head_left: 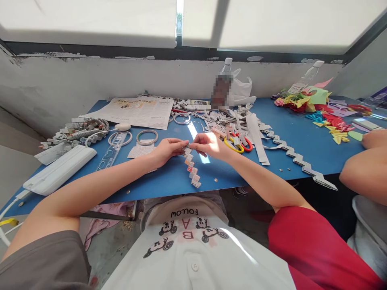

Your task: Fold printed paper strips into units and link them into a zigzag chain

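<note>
A zigzag chain of folded newspaper strips (191,169) hangs down toward me over the blue table (163,179). My left hand (169,151) pinches the chain's upper end between thumb and fingertips. Close beside it, the thumb and index finger of my right hand (209,145) are pressed together at the same end; whatever small piece they hold is hidden. Just right of my right hand lie scissors with yellow handles (234,145) and scissors with red handles (248,144). A tape roll (147,137) rests on a paper piece left of my left hand.
A newspaper sheet (142,112), a heap of folded paper (81,131) and a white power strip (60,169) lie to the left. Paper scraps (223,120) and a bottle (223,86) stand behind. A longer paper chain (298,159) and another person's arm (365,169) are at right.
</note>
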The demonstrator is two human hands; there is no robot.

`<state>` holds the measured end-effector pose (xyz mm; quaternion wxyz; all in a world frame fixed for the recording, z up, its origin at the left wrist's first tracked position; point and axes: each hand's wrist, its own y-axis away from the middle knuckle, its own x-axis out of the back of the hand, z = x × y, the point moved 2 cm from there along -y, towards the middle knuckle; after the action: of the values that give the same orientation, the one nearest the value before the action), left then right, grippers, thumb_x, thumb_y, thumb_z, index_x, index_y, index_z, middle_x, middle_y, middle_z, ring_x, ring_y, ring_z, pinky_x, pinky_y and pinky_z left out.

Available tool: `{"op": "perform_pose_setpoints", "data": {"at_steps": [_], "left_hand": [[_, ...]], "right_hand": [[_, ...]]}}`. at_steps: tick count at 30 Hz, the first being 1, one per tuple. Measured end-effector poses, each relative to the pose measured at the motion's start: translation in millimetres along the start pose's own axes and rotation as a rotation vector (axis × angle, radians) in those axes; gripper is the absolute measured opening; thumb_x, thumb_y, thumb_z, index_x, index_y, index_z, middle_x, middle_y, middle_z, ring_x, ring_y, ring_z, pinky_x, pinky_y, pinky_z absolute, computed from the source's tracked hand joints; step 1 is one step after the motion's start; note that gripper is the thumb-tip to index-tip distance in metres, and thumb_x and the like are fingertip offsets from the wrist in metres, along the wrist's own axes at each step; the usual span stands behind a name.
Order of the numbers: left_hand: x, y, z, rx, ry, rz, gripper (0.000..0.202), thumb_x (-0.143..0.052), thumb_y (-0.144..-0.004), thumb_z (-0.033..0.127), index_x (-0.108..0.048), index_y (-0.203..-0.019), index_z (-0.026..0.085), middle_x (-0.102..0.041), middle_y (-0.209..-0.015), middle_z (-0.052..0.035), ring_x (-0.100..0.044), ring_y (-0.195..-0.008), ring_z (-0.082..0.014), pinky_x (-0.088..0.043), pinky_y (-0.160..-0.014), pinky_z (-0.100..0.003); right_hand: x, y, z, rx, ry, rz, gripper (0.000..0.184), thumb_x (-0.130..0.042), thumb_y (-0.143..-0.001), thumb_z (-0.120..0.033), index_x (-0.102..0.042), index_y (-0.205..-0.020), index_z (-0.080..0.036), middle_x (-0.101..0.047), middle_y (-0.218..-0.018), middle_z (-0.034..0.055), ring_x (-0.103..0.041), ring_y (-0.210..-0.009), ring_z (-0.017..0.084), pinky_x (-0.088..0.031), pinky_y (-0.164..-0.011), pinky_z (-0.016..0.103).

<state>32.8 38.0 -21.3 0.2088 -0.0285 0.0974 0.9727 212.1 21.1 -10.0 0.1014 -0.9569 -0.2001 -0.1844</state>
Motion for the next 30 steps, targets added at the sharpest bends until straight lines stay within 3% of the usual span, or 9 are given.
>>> {"op": "perform_pose_setpoints", "data": {"at_steps": [5,15,18,24,30], "left_hand": [[-0.6,1,0,-0.013,0.002,-0.011,0.031,-0.084,-0.060,0.043,-0.072,-0.069,0.016,-0.065,-0.071,-0.0034,-0.058,-0.066,-0.0130,-0.050,-0.071,-0.029],[-1.5,0,-2,-0.031,-0.024,0.005,0.032,-0.083,-0.060,0.045,-0.075,-0.076,0.018,-0.072,-0.079,-0.0067,-0.063,-0.072,-0.0167,-0.051,-0.075,-0.032],[-2.5,2,-2,-0.040,-0.047,0.039,0.030,-0.084,-0.059,0.044,-0.076,-0.074,0.020,-0.072,-0.077,-0.0053,-0.063,-0.070,-0.0162,-0.052,-0.074,-0.031],[-0.6,0,-5,-0.079,-0.063,0.064,0.028,-0.084,-0.058,0.043,-0.076,-0.073,0.021,-0.074,-0.080,-0.0062,-0.067,-0.072,-0.0193,-0.054,-0.075,-0.034],[-1.4,0,-9,-0.118,-0.034,0.089,0.032,-0.084,-0.059,0.044,-0.074,-0.074,0.018,-0.074,-0.081,-0.0071,-0.069,-0.073,-0.0192,-0.055,-0.079,-0.035]], "right_hand": [[3,-1,1,0.001,-0.074,-0.047,0.018,-0.065,-0.082,-0.033,-0.059,-0.077,-0.016,-0.060,-0.057,-0.0012,-0.055,-0.049,0.011,-0.045,-0.049,0.024],[1,1,-5,-0.060,0.075,0.043,0.017,-0.063,-0.078,-0.025,-0.053,-0.067,-0.018,-0.052,-0.050,-0.0028,-0.045,-0.044,0.009,-0.032,-0.040,0.021],[-1,2,-7,-0.076,0.097,0.064,0.018,-0.062,-0.078,-0.027,-0.053,-0.066,-0.017,-0.052,-0.050,-0.0029,-0.044,-0.045,0.009,-0.032,-0.041,0.022],[-2,1,0,0.024,0.076,0.173,0.017,-0.062,-0.080,-0.031,-0.055,-0.071,-0.018,-0.055,-0.057,-0.0026,-0.048,-0.052,0.011,-0.037,-0.047,0.024],[6,-3,3,0.056,-0.088,0.038,0.017,-0.065,-0.080,-0.032,-0.055,-0.083,-0.018,-0.052,-0.057,-0.0044,-0.048,-0.052,0.010,-0.039,-0.048,0.024]]}}
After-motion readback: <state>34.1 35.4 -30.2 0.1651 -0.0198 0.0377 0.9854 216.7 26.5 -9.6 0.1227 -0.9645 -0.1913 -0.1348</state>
